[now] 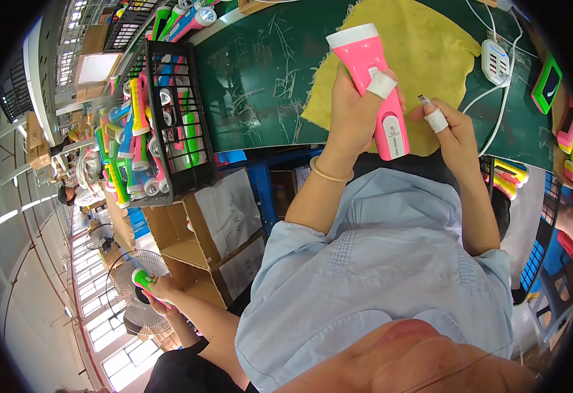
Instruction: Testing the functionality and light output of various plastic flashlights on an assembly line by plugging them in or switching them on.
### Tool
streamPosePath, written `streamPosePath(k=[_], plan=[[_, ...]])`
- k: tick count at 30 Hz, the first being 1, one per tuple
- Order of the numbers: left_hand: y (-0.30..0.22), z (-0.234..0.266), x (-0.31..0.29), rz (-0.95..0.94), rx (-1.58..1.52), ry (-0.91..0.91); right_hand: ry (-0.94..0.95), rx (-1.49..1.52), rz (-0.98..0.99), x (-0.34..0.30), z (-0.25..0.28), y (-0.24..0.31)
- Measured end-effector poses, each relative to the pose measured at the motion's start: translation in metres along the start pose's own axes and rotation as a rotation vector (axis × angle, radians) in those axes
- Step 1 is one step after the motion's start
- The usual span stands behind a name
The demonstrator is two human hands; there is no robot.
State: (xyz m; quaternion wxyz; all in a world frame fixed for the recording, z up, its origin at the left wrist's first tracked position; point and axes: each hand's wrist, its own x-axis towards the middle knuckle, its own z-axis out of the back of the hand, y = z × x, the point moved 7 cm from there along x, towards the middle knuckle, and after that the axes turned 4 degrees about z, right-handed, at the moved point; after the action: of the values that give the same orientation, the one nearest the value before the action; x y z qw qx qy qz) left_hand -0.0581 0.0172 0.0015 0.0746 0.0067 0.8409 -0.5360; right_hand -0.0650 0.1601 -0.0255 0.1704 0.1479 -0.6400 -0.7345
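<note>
A pink flashlight [358,56] with a white head is tilted over a yellow cloth [430,39]. My left hand [352,114] is closed around its body, white tape on the thumb. The flashlight's head points away from me, and its near end has a pale grey panel. Just to the right, my right hand [453,134] pinches a small plug [423,99] with a metal tip between thumb and forefinger. White tape wraps that forefinger too. A small gap separates the plug from the flashlight.
On the green table [253,85], a white multi-port charger [495,62] trails white cables. A green device [548,85] lies at far right. Left stands a black crate [208,141] of colourful flashlights, above cardboard boxes [188,252]. At lower left, another person's hands hold a green flashlight [143,280] beside a fan [135,321].
</note>
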Motion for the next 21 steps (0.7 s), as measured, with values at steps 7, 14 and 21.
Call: streamPosePath(k=[7,14,21], plan=[[-0.013,-0.010,-0.004,-0.080,0.153,0.138,0.055,0.089,0.183,0.003,0.016,0.035],[-0.004,-0.010,-0.004,0.011,0.330,0.079,0.204,-0.050,0.281,0.018,0.002,0.061],[-0.004,-0.006,-0.006,-0.085,0.543,-0.008,0.207,-0.189,0.204,0.019,-0.007,0.056]])
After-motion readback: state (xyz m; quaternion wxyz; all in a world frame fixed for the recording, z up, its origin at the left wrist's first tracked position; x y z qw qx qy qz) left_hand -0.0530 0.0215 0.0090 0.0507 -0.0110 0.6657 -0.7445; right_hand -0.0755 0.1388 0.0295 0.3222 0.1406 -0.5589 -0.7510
